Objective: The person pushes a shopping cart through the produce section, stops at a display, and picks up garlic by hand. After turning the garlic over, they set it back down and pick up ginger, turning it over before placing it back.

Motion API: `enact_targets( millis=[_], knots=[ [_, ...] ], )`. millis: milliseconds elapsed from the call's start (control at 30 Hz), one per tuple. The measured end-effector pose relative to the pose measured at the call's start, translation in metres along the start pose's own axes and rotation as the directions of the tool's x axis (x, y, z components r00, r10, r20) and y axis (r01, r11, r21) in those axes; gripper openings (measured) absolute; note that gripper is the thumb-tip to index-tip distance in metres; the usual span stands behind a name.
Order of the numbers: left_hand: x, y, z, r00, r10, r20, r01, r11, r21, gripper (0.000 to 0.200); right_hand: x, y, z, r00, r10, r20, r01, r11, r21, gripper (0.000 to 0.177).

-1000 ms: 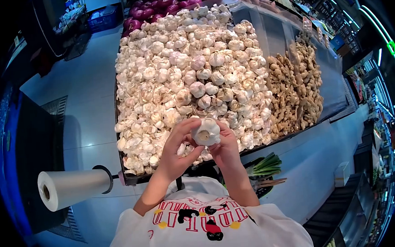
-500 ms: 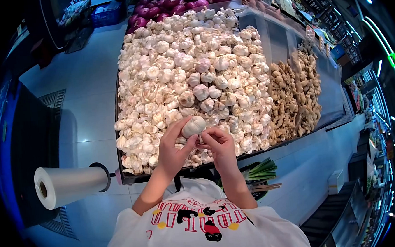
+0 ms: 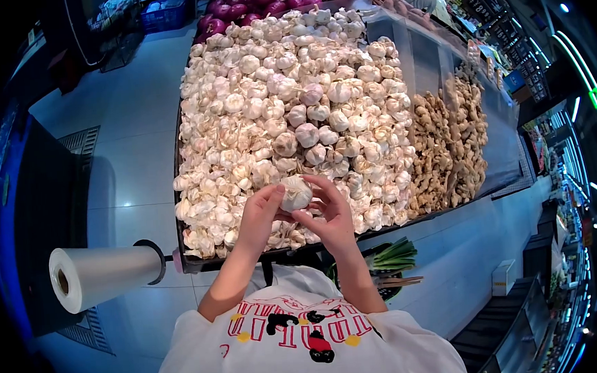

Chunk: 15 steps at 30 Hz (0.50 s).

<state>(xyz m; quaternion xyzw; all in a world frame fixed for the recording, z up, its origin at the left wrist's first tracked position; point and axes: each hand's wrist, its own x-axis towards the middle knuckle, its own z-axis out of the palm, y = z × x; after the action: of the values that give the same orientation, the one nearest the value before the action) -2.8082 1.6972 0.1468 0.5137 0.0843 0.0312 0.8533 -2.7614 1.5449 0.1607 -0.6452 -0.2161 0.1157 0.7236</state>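
Between my two hands, above the near part of a big pile of garlic (image 3: 241,142), I hold one whitish garlic bulb (image 3: 296,194). My left hand (image 3: 261,213) grips its left side, with the thumb and fingers closed on it. On the right side, my right hand (image 3: 328,208) has its fingers and thumb around the same bulb. The bulb's creased, papery face is turned up toward me. Its underside is hidden by the fingers. Loose bulbs, some with purplish skin, lie just beyond my hands.
Ginger (image 3: 447,150) lies right of the garlic behind a clear divider, and red onions (image 3: 260,1) at the far end. A plastic bag roll (image 3: 106,277) sticks out at the stand's near left corner. Green leafy stalks (image 3: 393,256) stand in a basket at the near right.
My right hand has opened from a pinch below the bulb and moved up onto its right side. The bulb has turned, showing a different face. My left fingers have shifted on it.
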Motion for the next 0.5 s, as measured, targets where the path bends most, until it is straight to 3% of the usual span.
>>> enact_targets(
  millis=[67,133,200,300,500],
  knots=[
    [0.002,-0.009,0.001,0.999,0.022,-0.039,-0.019,0.997,0.073,0.041,0.0,-0.005,0.0,1.0,-0.016,0.002,0.016,0.995,-0.099,0.057],
    [0.004,-0.016,-0.002,0.999,0.009,-0.052,-0.003,0.994,0.105,0.041,0.0,-0.005,-0.001,0.991,-0.116,0.062,0.131,0.916,-0.38,0.058],
    [0.006,-0.023,-0.006,0.998,0.001,-0.063,0.008,0.991,0.136,0.041,0.0,-0.004,0.0,0.991,-0.126,0.049,0.135,0.903,-0.407,0.058],
    [0.006,-0.023,-0.005,0.997,0.063,-0.043,-0.043,0.931,0.361,0.034,-0.001,0.002,0.0,0.988,-0.153,0.032,0.15,0.872,-0.467,0.056],
    [0.007,-0.024,-0.002,0.996,0.092,0.016,-0.088,0.88,0.467,0.039,0.0,0.008,-0.001,0.992,-0.128,-0.007,0.11,0.879,-0.464,0.056]
  ],
)
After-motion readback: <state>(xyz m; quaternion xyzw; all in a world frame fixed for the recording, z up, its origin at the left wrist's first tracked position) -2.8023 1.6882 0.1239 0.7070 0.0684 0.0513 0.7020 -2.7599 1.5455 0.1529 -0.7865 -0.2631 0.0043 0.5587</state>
